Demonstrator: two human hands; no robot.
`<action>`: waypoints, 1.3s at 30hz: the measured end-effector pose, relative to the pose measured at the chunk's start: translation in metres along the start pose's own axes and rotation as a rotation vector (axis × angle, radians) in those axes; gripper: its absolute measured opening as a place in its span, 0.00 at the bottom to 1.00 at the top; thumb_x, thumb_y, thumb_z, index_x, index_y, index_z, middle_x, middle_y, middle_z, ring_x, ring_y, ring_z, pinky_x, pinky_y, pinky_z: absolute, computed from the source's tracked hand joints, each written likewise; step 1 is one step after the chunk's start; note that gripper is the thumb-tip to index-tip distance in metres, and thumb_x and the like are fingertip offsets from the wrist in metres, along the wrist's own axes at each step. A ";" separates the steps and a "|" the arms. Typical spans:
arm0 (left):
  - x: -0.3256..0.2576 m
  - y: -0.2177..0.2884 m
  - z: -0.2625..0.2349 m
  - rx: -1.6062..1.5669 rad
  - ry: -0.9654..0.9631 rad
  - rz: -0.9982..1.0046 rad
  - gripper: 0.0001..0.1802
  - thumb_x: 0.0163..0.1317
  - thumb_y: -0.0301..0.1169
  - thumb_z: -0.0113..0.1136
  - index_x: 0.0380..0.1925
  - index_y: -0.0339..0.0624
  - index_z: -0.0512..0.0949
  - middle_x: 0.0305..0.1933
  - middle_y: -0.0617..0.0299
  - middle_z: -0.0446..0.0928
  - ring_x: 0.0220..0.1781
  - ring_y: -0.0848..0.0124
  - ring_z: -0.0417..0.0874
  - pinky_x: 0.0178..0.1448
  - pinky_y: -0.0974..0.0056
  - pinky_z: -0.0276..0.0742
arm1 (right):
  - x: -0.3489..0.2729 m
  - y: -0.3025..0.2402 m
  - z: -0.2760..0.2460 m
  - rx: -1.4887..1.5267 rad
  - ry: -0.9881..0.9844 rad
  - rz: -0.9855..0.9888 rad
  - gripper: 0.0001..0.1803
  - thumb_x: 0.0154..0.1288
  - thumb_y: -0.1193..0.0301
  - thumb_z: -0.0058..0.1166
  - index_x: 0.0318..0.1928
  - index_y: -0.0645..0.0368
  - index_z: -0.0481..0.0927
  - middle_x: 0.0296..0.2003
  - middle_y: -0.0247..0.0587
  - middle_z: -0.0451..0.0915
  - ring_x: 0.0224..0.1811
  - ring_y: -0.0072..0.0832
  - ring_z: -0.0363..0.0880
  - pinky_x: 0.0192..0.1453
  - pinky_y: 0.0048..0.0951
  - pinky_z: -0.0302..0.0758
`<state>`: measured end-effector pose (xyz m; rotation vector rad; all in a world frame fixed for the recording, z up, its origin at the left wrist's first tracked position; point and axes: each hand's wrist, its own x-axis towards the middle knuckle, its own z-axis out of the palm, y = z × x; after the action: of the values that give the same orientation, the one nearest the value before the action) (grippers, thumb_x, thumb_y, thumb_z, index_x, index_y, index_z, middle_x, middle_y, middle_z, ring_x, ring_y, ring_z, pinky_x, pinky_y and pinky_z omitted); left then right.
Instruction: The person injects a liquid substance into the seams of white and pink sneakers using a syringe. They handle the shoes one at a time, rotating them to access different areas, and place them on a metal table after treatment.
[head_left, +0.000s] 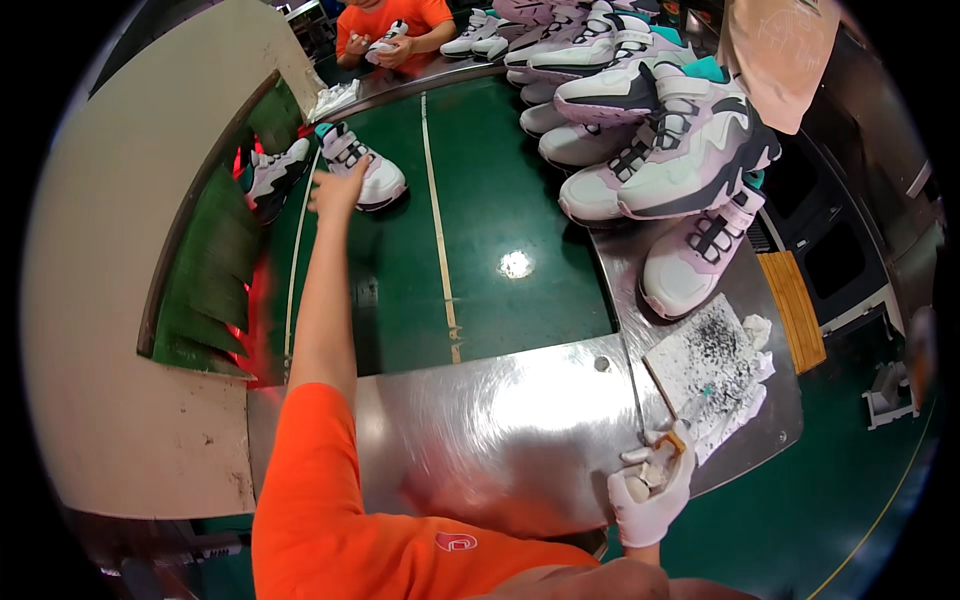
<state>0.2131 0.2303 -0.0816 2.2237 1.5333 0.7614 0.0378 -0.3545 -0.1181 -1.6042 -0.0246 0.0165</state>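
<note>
My bare left hand (338, 190) is stretched far forward over a green belt, its fingers spread beside a white sneaker (378, 183) with black laces and a teal lining. Whether the fingertips touch the shoe I cannot tell. Close to my body on the right, my right hand (655, 495) wears a white glove. Its fingers curl around a small amber-brown piece (670, 443), whose kind I cannot make out. Near that hand lies a white cloth pad (710, 365) covered in black specks, on the metal table (500, 420).
Many similar sneakers (690, 140) are piled at the right. Another sneaker (275, 180) sits by green flaps (205, 270) with red light behind them. Across the belt (510, 200), a person in orange (395, 25) holds a shoe. A cardboard sheet (780, 60) stands at the back right.
</note>
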 end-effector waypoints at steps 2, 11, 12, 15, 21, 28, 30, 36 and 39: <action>0.021 -0.013 0.026 -0.576 -0.296 0.035 0.68 0.39 0.63 0.73 0.68 0.27 0.50 0.67 0.32 0.63 0.69 0.41 0.63 0.69 0.49 0.63 | 0.000 -0.002 -0.001 0.085 0.013 0.047 0.54 0.39 0.79 0.67 0.69 0.67 0.54 0.53 0.52 0.70 0.41 0.27 0.75 0.39 0.24 0.76; 0.008 0.048 0.123 -0.389 -0.331 0.456 0.48 0.37 0.44 0.70 0.62 0.38 0.69 0.55 0.45 0.78 0.58 0.54 0.80 0.62 0.58 0.73 | -0.007 0.007 -0.005 -0.102 0.138 0.040 0.56 0.35 0.77 0.66 0.70 0.65 0.54 0.53 0.52 0.68 0.38 0.30 0.76 0.37 0.24 0.77; -0.017 0.066 0.132 -0.304 -0.377 0.590 0.44 0.39 0.41 0.69 0.62 0.42 0.71 0.55 0.47 0.79 0.56 0.55 0.80 0.62 0.59 0.74 | -0.006 0.007 -0.006 -0.140 0.072 0.012 0.58 0.36 0.76 0.70 0.70 0.66 0.52 0.53 0.54 0.68 0.40 0.30 0.76 0.38 0.26 0.77; -0.064 0.100 0.181 0.130 -0.256 0.879 0.32 0.50 0.27 0.48 0.60 0.44 0.74 0.58 0.41 0.75 0.60 0.51 0.77 0.65 0.55 0.71 | 0.002 0.013 -0.008 -0.194 -0.006 -0.141 0.59 0.35 0.76 0.71 0.70 0.68 0.53 0.53 0.55 0.69 0.39 0.31 0.77 0.36 0.27 0.78; -0.242 0.147 0.025 -1.018 -1.179 0.248 0.19 0.65 0.38 0.59 0.43 0.30 0.76 0.38 0.56 0.81 0.26 0.70 0.82 0.27 0.68 0.77 | 0.002 0.001 -0.001 0.040 0.098 0.036 0.56 0.37 0.78 0.74 0.68 0.68 0.55 0.49 0.50 0.72 0.35 0.26 0.76 0.35 0.23 0.75; -0.251 0.168 0.024 -0.805 -1.747 -0.157 0.48 0.63 0.66 0.46 0.61 0.27 0.66 0.56 0.37 0.75 0.49 0.52 0.83 0.49 0.59 0.80 | 0.016 -0.016 -0.002 0.071 -0.118 0.069 0.46 0.49 0.87 0.65 0.66 0.55 0.55 0.27 0.27 0.57 0.24 0.12 0.56 0.27 0.17 0.61; -0.294 0.196 0.027 -1.049 -1.940 -0.540 0.47 0.66 0.63 0.45 0.63 0.26 0.63 0.62 0.34 0.69 0.61 0.40 0.74 0.60 0.46 0.76 | 0.019 -0.003 -0.008 0.177 -0.123 0.087 0.44 0.49 0.80 0.70 0.65 0.56 0.59 0.35 0.32 0.68 0.27 0.14 0.63 0.31 0.18 0.71; -0.332 0.206 -0.001 -1.849 -1.578 -0.514 0.24 0.67 0.31 0.52 0.58 0.24 0.67 0.61 0.37 0.70 0.63 0.40 0.71 0.68 0.40 0.70 | 0.021 -0.009 -0.003 -0.002 -0.055 -0.015 0.42 0.46 0.74 0.72 0.62 0.59 0.63 0.44 0.35 0.72 0.37 0.19 0.70 0.42 0.22 0.75; -0.336 0.156 -0.078 -1.810 -1.521 -0.445 0.27 0.65 0.27 0.54 0.61 0.24 0.62 0.64 0.38 0.66 0.66 0.41 0.66 0.70 0.39 0.67 | 0.028 0.009 -0.001 -0.165 -0.008 -0.146 0.42 0.45 0.67 0.74 0.60 0.60 0.65 0.41 0.41 0.77 0.37 0.22 0.77 0.43 0.26 0.78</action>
<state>0.1914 -0.1418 -0.0134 0.4616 0.0857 -0.0309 0.0656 -0.3550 -0.1270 -1.7638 -0.1529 -0.0941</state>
